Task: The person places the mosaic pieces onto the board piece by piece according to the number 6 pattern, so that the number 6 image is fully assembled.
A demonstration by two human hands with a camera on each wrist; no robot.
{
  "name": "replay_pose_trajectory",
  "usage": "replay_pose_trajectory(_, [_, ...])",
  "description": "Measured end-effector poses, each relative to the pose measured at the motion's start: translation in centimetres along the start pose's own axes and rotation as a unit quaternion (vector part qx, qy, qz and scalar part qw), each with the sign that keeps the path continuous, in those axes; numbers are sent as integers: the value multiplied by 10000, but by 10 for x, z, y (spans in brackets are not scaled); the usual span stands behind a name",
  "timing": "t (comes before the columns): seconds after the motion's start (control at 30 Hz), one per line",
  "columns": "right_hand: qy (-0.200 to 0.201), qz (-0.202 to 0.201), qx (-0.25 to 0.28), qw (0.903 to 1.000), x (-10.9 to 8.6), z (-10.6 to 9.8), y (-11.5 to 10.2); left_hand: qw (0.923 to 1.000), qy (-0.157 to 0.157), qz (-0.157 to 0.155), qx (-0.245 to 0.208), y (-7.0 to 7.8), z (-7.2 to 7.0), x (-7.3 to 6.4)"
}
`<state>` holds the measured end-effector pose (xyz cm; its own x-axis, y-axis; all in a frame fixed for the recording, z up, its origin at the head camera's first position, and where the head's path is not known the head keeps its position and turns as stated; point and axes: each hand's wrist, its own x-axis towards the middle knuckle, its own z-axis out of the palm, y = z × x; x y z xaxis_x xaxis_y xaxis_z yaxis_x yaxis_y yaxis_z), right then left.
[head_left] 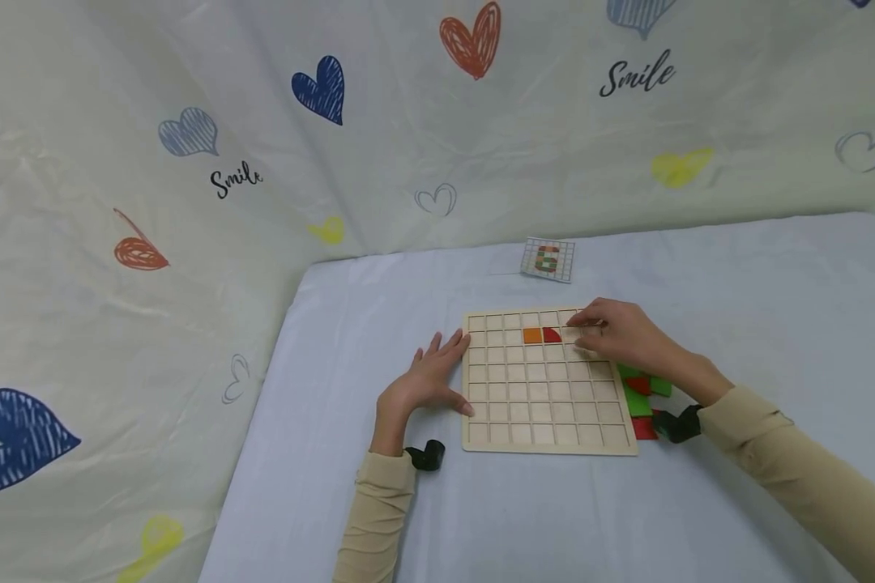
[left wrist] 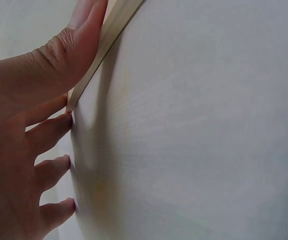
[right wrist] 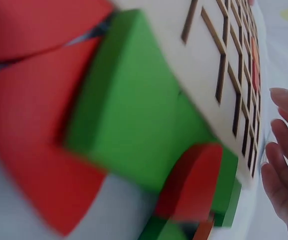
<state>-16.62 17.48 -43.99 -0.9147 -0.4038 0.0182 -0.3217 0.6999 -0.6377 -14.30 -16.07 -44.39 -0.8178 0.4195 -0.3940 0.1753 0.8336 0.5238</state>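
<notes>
Head view: two hands at a gridded wooden board (head_left: 521,414) just right of and below the frame's centre
Left hand (head_left: 428,382), fingers spread, touches the board's left edge; right hand (head_left: 622,330), thumb and fingers parted with no piece visible between them, is over its upper right. An orange square (head_left: 532,335) and a red quarter-round (head_left: 551,335) sit side by side in the second row; loose green pieces (head_left: 638,402) lie by the right edge. Best practice, I judge: brace the left side, check the printed card (head_left: 563,271) above, and seat pieces flat between ridges
</notes>
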Motion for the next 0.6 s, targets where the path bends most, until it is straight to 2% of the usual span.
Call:
replay_pose_trajectory(0.33, [253, 47, -222, 9994, -22, -8, 13, 10000, -7, 35, -24, 0, 0, -1])
replay_pose_trajectory(0.6, [293, 104, -403, 9987, -35, -12, 21, 9999, 3, 39, -98, 0, 0, -2])
